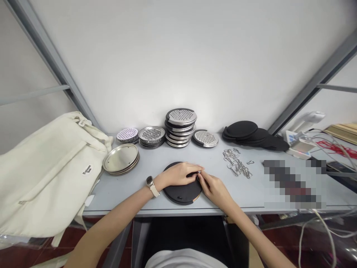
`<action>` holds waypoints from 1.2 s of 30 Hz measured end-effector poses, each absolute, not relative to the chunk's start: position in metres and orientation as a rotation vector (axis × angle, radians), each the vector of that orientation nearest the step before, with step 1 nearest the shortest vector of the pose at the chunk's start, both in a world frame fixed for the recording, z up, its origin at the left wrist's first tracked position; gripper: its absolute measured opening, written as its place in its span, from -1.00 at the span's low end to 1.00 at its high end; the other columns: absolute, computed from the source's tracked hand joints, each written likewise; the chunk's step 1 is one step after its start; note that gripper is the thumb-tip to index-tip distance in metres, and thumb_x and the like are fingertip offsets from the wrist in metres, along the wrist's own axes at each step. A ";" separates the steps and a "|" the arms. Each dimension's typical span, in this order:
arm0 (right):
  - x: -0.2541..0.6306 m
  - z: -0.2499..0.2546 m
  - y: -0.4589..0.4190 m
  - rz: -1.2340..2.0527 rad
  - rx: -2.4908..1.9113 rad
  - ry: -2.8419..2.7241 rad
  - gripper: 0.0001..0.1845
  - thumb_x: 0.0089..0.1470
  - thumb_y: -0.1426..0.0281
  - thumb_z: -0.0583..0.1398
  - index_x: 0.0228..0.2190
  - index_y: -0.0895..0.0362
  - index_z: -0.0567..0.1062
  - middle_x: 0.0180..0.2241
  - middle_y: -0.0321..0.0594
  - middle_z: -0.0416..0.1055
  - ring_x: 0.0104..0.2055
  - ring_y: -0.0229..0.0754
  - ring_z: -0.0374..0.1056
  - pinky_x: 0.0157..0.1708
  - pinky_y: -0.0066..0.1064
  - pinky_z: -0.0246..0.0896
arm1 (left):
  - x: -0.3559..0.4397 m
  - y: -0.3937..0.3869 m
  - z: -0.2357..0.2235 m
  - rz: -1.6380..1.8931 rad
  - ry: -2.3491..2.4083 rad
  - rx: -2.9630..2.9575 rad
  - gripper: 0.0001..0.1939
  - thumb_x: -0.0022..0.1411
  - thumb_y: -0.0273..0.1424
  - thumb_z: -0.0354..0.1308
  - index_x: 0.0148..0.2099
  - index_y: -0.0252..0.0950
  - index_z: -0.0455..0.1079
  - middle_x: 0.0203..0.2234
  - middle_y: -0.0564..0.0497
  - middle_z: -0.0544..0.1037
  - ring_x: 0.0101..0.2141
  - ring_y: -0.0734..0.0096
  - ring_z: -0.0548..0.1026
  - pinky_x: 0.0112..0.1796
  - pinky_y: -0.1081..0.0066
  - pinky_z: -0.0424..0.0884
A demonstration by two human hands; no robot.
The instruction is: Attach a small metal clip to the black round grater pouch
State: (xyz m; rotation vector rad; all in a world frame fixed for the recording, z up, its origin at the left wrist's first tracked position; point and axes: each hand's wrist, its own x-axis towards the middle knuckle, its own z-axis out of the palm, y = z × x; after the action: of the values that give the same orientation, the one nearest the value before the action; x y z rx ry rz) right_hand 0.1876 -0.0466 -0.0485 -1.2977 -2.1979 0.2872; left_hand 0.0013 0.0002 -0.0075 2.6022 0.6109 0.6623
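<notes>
A round grater [184, 192] lies with its black side up near the table's front edge, a sliver of shiny metal showing at its lower right rim. Across its top, my left hand [180, 174] bears on it, with the fingers reaching to the right edge. There my right hand [212, 187] pinches a small metal piece, mostly hidden by the fingers; the fingertips of both hands meet. To the right lies a loose heap of small metal snap clips [238, 165]. Behind stands a tall stack of round graters [181, 128], with a single grater [206, 138] beside it.
Toward the left are metal grater discs [152, 134], a white-topped stack [127, 134] and smooth round metal plates [121, 158]. A cream bag [52, 178] leans at the left end. Black round covers [242, 130] lie back right, near a power strip [299, 145] and cables.
</notes>
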 end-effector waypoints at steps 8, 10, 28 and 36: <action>0.186 -0.050 -0.044 0.320 -1.307 -2.181 -0.66 0.28 0.31 -0.12 -0.12 0.16 0.36 -0.49 -0.19 0.44 -0.51 -0.16 0.38 -0.51 -0.43 0.14 | 0.000 0.000 -0.006 0.663 0.628 2.577 -0.59 0.25 -0.52 -0.01 0.15 -0.33 0.27 0.03 -0.11 0.44 0.01 0.33 0.43 0.06 0.37 0.32; 0.186 -0.050 -0.043 0.335 -1.310 -2.173 -0.66 0.28 0.31 -0.12 -0.11 0.16 0.36 -0.47 -0.18 0.46 -0.50 -0.15 0.40 -0.50 -0.42 0.15 | 0.000 0.000 -0.007 0.669 0.638 2.574 -0.59 0.25 -0.51 -0.01 0.15 -0.33 0.27 0.03 -0.11 0.44 0.00 0.33 0.43 0.05 0.37 0.32; 0.185 -0.047 -0.044 0.401 -1.287 -2.121 -0.67 0.27 0.31 -0.11 -0.16 0.16 0.37 -0.47 -0.17 0.46 -0.50 -0.16 0.40 -0.49 -0.43 0.17 | 0.000 -0.002 -0.006 0.627 0.620 2.585 -0.58 0.27 -0.50 -0.02 0.17 -0.33 0.25 0.06 -0.11 0.41 0.03 0.31 0.41 0.07 0.37 0.30; 0.186 -0.047 -0.047 0.346 -1.261 -2.107 -0.72 0.27 0.33 -0.10 -0.21 0.15 0.35 -0.50 -0.21 0.43 -0.55 -0.22 0.34 -0.52 -0.46 0.15 | 0.000 -0.003 -0.002 0.584 0.584 2.564 -0.61 0.26 -0.52 -0.02 0.14 -0.27 0.26 0.02 -0.06 0.45 -0.01 0.33 0.44 0.05 0.37 0.31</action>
State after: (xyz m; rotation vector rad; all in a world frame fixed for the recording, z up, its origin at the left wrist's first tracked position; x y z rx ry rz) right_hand 0.1858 -0.0469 -0.0470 -1.2612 -2.1066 0.3457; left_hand 0.0000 -0.0032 -0.0019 2.5643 0.5841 0.5840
